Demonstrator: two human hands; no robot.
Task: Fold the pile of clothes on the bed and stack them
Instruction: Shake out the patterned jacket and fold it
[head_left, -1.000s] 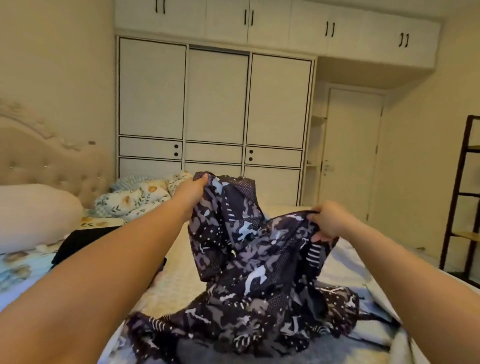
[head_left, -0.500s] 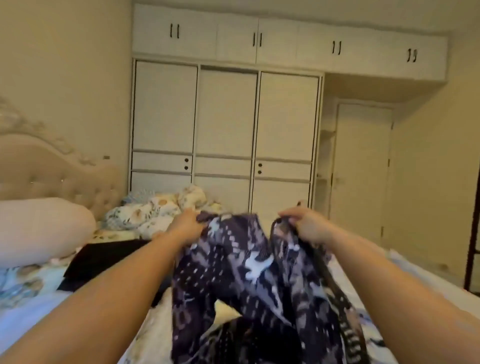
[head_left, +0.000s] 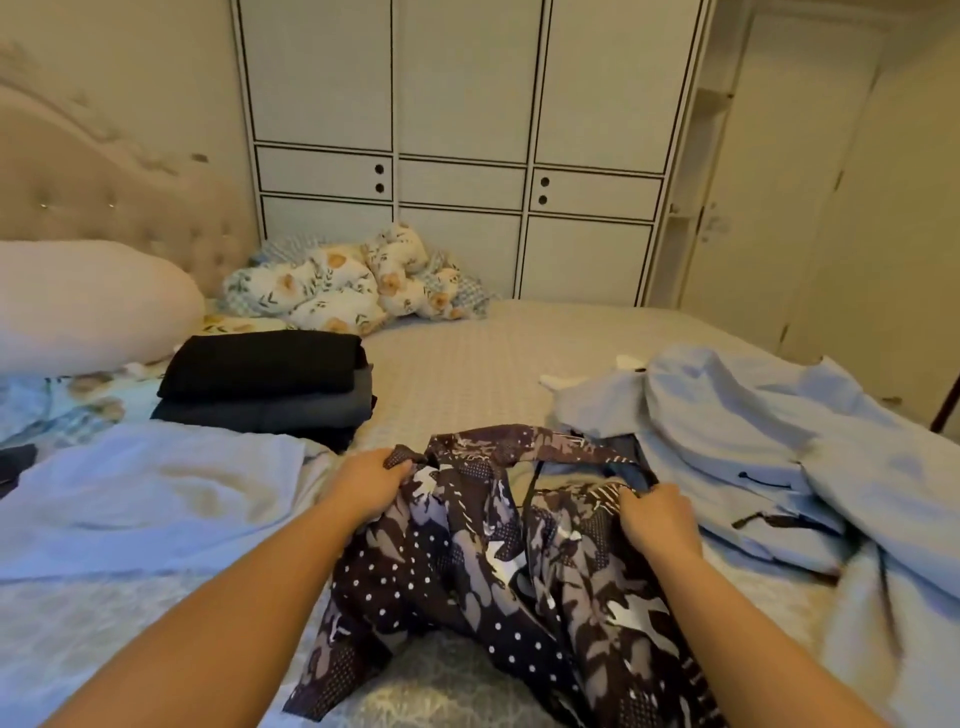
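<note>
Both hands (head_left: 366, 480) (head_left: 655, 514) outstretched, fingers seemingly clenched

A dark patterned garment (head_left: 498, 566) is gripped at its top edge by the left hand (head_left: 370, 483) and right hand (head_left: 655, 519). Folded dark clothes (head_left: 265, 384) are stacked at ten o'clock, and pale blue clothing (head_left: 753, 441) is spread at two o'clock.

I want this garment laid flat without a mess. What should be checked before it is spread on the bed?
1. Left hand grips the patterned garment: ok.
2. Right hand grips its other side: ok.
3. Garment free of twists: not ok, bunched.
4. Bare bed ahead: ok.
5. Blue garment clear of it: not ok, touching at right.
6. Folded stack out of the way: ok.
</note>
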